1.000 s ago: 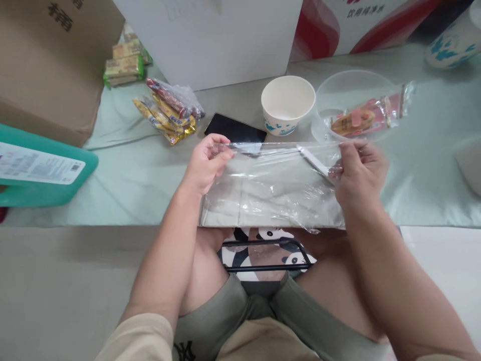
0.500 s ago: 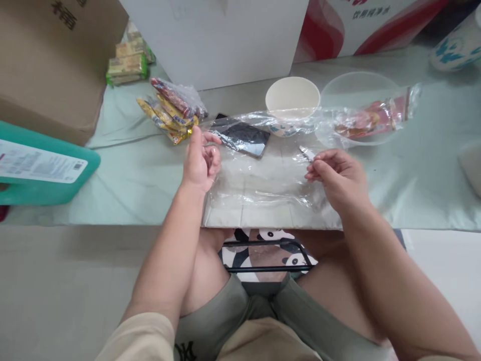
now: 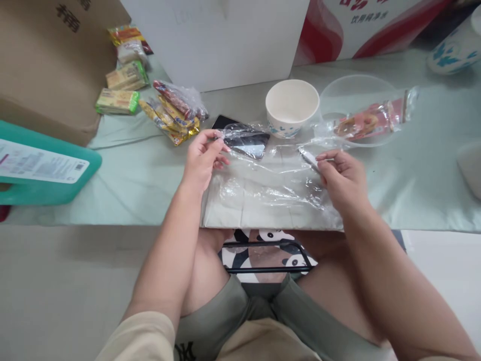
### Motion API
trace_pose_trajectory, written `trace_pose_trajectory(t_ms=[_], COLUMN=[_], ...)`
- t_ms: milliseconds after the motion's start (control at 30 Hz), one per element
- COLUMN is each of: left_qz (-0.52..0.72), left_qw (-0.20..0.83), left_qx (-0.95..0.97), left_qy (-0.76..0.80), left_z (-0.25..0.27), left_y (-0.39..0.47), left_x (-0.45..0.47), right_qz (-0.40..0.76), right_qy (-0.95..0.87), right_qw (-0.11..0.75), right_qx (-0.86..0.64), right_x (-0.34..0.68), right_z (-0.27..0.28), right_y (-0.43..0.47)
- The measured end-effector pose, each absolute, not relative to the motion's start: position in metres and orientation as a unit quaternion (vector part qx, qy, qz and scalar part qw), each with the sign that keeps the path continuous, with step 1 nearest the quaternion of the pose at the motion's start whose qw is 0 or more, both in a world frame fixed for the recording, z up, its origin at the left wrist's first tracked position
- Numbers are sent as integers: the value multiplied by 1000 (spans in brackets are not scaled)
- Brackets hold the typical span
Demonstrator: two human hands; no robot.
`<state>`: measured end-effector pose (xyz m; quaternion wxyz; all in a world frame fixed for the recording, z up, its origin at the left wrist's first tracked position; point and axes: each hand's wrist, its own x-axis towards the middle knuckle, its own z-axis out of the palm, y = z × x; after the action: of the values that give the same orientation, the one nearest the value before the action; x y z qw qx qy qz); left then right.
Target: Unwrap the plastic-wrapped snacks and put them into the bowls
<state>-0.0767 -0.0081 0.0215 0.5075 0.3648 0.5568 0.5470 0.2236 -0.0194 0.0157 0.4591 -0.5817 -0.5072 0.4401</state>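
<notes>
My left hand pinches the upper left edge of a clear plastic bag between thumb and fingertips. The crinkled bag lies across the table's front part and partly covers a black phone. My right hand is closed around a slim silver metal tool, which looks like a small knife. Its tip points up and left, over the bag. Just beyond stands a white paper bowl with a blue leaf pattern. Behind my right hand, a pink snack packet rests on a clear round lid.
Yellow snack packets lie left of the phone, with green-ended packets farther back. A cardboard box, a green container, a white box and a red-and-white box border the table. A patterned paper cup lies tilted at right.
The bag's top edge has come down from in front of the bowl and packet. My left fingers have closed into a pinch on it. More of the silver tool shows in my right hand.
</notes>
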Motion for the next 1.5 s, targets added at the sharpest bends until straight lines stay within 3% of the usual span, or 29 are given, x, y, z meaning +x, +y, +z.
trace_pose_trajectory(t_ms=[167,267,467,700,800,1000,1100,1200,1300,1400,1500], left_qz=[632,656,427,350,336,591,653,586,512,523,542], left_qw=[408,432,639,620,578,472,430,430,337,251,265], left_qx=[355,332,371,505,546,450,412,466,551,580,579], left_qy=[555,522,522,489,505,475,468,504,566,572,548], left_z=[20,24,31,33,35,43,44,41,36,34,38], left_y=[-7,-9,-18,-24,-28,-38,-45,-52,-57,-58,-57], left_x=[-81,-83,-80,-84,-85,-86,-91,-96,-97,-96,-94], right_qz=[414,404,433,462,473,472,499,521,485,453,477], right_qy=[-525,-519,-486,-420,-390,-409,-455,-464,-444,-401,-363], right_qw=[453,474,511,556,565,570,552,549,602,671,684], right_qx=[-589,-585,-561,-549,-552,-534,-489,-461,-453,-429,-416], right_x=[223,223,222,226,226,225,224,222,220,219,222], right_z=[19,20,16,12,13,19,23,24,22,19,18], right_y=[-20,-20,-18,-14,-13,-19,-25,-27,-24,-21,-21])
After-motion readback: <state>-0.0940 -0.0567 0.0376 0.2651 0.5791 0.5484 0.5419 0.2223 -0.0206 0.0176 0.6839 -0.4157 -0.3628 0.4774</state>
